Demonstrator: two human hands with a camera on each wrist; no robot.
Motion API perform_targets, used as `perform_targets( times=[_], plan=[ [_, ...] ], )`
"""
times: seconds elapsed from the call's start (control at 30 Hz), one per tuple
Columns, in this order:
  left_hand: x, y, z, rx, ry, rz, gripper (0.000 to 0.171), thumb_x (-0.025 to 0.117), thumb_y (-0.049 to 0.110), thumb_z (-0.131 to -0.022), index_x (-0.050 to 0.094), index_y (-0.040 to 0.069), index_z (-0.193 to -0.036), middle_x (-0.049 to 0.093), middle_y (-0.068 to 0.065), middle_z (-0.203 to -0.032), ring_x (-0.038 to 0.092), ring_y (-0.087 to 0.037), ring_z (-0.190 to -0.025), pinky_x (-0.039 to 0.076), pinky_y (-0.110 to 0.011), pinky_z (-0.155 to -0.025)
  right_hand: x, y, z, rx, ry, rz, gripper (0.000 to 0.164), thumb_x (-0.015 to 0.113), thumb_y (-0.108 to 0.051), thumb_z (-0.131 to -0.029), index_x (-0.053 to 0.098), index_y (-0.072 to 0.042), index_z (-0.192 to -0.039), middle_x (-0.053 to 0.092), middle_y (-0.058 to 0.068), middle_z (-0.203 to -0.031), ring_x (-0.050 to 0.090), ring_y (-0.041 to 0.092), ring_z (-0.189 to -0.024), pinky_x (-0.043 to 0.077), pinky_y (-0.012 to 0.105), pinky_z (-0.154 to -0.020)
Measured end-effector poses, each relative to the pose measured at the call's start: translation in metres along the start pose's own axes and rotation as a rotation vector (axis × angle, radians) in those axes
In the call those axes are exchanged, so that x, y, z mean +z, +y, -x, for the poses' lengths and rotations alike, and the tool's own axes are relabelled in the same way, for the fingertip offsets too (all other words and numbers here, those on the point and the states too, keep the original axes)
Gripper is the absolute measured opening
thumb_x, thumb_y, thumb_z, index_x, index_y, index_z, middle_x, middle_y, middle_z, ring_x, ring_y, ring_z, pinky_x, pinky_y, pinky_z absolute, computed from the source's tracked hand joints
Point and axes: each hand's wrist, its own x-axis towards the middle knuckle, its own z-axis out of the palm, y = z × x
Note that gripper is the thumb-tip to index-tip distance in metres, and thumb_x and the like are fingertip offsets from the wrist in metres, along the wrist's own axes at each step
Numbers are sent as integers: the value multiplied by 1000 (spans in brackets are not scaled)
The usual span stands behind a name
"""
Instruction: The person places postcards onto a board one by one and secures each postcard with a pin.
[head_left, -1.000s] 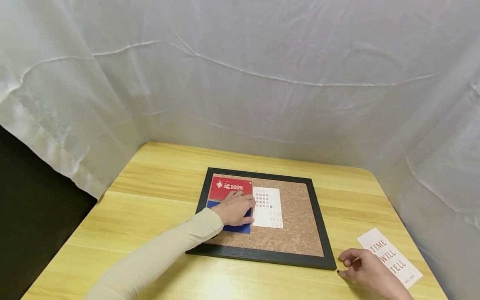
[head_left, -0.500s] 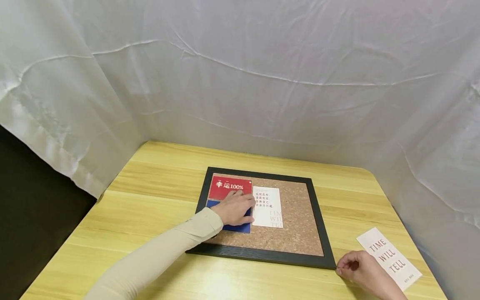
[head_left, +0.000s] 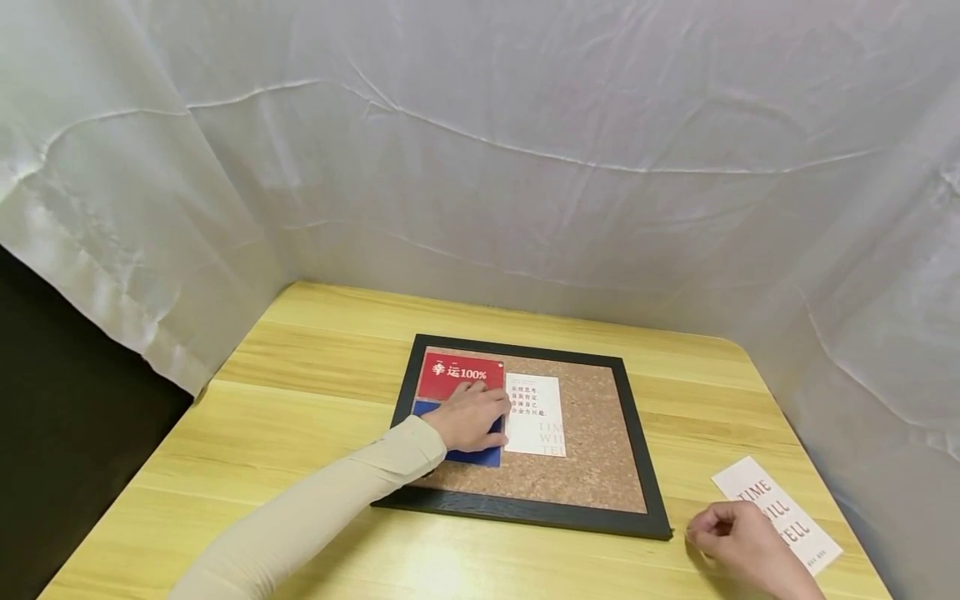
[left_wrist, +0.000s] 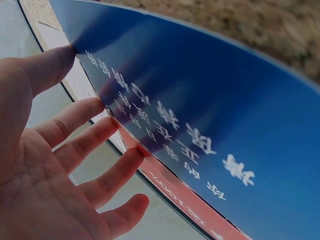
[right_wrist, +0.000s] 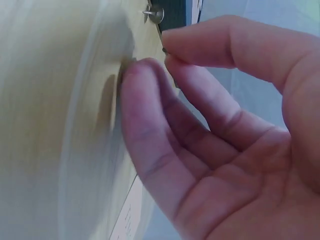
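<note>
Head view: the left hand [head_left: 468, 421], lower centre, touches the blue card [left_wrist: 215, 115] on the board [head_left: 600, 437], fingers apart; the right hand [head_left: 742, 542], lower right, curls, any grip uncertain. Right-wrist view: a tack [right_wrist: 157, 14], upper centre.

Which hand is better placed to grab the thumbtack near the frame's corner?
The right hand, I'd judge: it's close to the thumbtack, though its fingers seem to pinch a tiny dark thing. The left hand is farther off, touching the blue card.
</note>
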Motion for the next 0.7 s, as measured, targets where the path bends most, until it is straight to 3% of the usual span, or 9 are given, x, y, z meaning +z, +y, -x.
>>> perform_targets(
  times=[0.3,0.5,0.7],
  plan=[
    [0,0,1,-4,-3,-4,40,67,47,-99,67,20,-128,61,0,-146,55,-28,-130,43,-53,-114,-1,5,-1,-16,11,-83,5,78,-7,-85,76,-4,-82,77,1,-84,56,-4,-70,49,18,-66],
    [0,0,0,-3,-3,-16,40,67,47,-99,67,20,-127,61,0,-145,55,-27,-130,44,-52,-113,1,8,-5,3,-18,-217,17,75,-5,-90,72,7,-101,77,6,-87,64,0,-72,55,22,-65],
    [0,0,0,-3,-10,-24,40,66,47,-99,67,20,-128,61,0,-146,55,-27,-130,44,-52,-114,-1,10,-8,-27,-68,-294,25,61,-3,-101,68,17,-115,79,15,-95,71,4,-75,61,27,-67]
  ],
)
